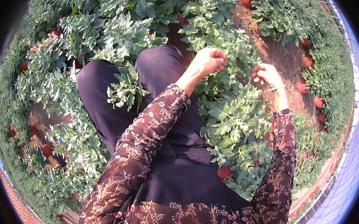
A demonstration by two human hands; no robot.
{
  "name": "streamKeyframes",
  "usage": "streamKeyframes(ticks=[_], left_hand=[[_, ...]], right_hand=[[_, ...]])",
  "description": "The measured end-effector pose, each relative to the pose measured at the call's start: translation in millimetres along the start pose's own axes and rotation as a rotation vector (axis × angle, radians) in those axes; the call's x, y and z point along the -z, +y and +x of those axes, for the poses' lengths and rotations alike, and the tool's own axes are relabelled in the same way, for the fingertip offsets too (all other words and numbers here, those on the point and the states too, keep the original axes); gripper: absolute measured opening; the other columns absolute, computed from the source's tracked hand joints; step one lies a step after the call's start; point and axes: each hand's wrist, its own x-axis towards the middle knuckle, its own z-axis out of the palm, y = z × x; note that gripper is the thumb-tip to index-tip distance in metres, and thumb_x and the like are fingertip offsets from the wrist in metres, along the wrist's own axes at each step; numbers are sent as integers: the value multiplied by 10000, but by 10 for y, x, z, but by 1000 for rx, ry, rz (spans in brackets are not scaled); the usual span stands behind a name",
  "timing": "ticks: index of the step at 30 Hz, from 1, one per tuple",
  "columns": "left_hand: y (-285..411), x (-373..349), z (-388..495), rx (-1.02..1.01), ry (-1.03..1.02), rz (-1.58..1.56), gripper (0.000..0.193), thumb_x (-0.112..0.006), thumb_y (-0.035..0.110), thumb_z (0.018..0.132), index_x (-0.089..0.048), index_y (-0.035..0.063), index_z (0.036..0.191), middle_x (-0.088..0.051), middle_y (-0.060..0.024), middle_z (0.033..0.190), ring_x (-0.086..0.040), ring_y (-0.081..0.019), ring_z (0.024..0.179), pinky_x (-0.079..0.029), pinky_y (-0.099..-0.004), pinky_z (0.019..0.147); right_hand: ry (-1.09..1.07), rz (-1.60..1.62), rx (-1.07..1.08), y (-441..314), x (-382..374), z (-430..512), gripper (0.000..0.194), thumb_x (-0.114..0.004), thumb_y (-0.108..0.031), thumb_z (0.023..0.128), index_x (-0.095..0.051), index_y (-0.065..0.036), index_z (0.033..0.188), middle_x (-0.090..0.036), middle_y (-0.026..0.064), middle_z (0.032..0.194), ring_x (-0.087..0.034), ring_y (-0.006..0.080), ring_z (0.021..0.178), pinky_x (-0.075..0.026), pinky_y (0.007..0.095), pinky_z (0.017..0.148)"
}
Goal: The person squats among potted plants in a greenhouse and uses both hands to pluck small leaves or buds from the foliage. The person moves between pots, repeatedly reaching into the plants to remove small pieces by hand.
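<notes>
Among leafy green chrysanthemum-like plants with small pale buds, my left hand [211, 62] is half-curled at the side of a budding plant [239, 49]. Its fingertips are bent in against the foliage, and whether they pinch a stem or bud is unclear. My right hand [265, 74] hovers at the other side of that plant, thumb and fingertips close together; anything between them is too small to tell. Nearer my body stands another leafy plant [237, 115]. A budded sprig [127, 89] shows between my knees, in front of the dark trousers [160, 65].
Red pots [303, 86] hold plants in rows on both sides. A strip of brown soil [288, 60] runs at the right. One more red pot [225, 172] sits close to my lap. Pale netting or sheeting [344, 169] borders the right rim.
</notes>
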Motion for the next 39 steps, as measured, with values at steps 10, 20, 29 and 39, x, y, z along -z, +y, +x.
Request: streamKeyframes(ticks=[10,20,29,39], left_hand=[[55,27,39,-335,340,8,208,-584,59,851,-609,14,1053,-618,-3,784,-545,-48,640,-451,-190,561],[118,-60,95,-336,152,-76,348,-536,6,871,-512,1,1218,-578,-83,1147,-620,-109,820,-492,-211,620],[75,-77,192,-309,108,-230,366,-509,-37,874,-481,-1,1237,-548,-108,1191,-619,-189,906,-535,-263,707],[94,-125,253,-251,19,-273,438,-479,-55,860,-417,-5,1291,-506,-110,1249,-602,-196,950,-530,-271,709]], right_hand=[[347,-564,7,-298,125,-237,134,-636,-143,704,-644,-29,775,-629,62,652,-619,135,547,-486,281,542],[433,-820,422,-88,92,39,223,-586,-77,748,-616,-97,968,-604,87,870,-606,260,797,-485,340,718],[361,-1011,535,-14,47,133,129,-606,-158,756,-579,-86,859,-573,109,794,-588,312,754,-479,392,664],[292,-855,438,-21,26,103,177,-576,-173,737,-560,-24,831,-566,130,753,-556,275,674,-436,360,610]])
